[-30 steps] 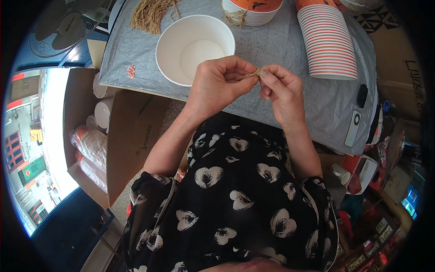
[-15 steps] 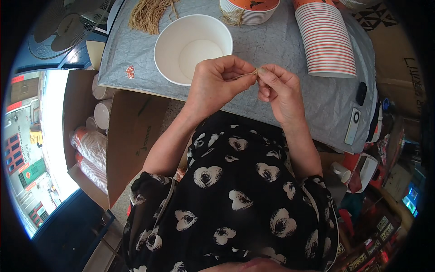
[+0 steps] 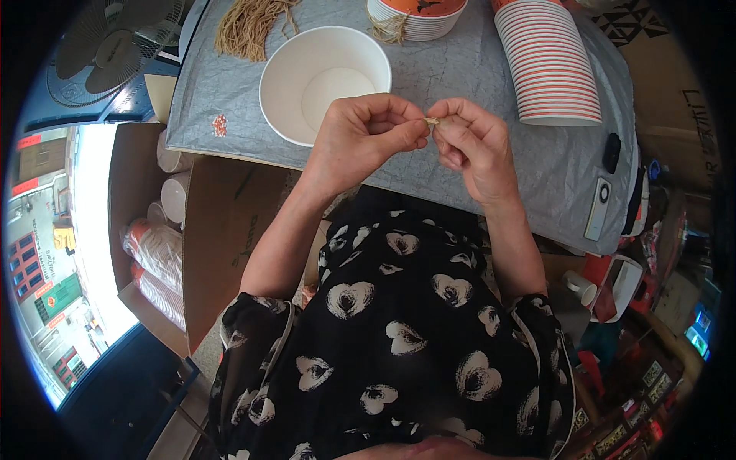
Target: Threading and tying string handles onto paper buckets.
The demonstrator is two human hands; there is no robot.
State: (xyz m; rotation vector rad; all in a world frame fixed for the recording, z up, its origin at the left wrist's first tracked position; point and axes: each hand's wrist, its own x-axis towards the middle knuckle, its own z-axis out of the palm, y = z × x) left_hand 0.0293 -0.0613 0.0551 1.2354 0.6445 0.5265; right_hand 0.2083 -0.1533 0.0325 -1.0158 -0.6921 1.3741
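My left hand [image 3: 366, 139] and my right hand [image 3: 477, 147] meet fingertip to fingertip over the table's front edge. Both are closed in a pinch on a thin tan strand of twine [image 3: 432, 120], and only a short bit of it shows between them. Just behind my left hand stands a big white paper tub [image 3: 277, 84], open side up, with nothing visible inside. A bundle of loose tan twine [image 3: 249, 31] lies at the far left. More strands [image 3: 389, 29] hang against a stack of orange-patterned paper bowls [image 3: 425, 29].
A long stack of orange-rimmed paper bowls [image 3: 548, 69] lies on the right. Near it are a black object [image 3: 611, 153] and a silvery phone-like device [image 3: 598, 208]. Small red-and-white bits [image 3: 220, 125] sit at left. Below stands a cardboard box [image 3: 230, 222] holding wrapped cups [image 3: 157, 249].
My fingertips have shifted slightly on the twine, and less of it shows along my left fingers. The right index finger has lifted a little. The tub and stacks stay in place.
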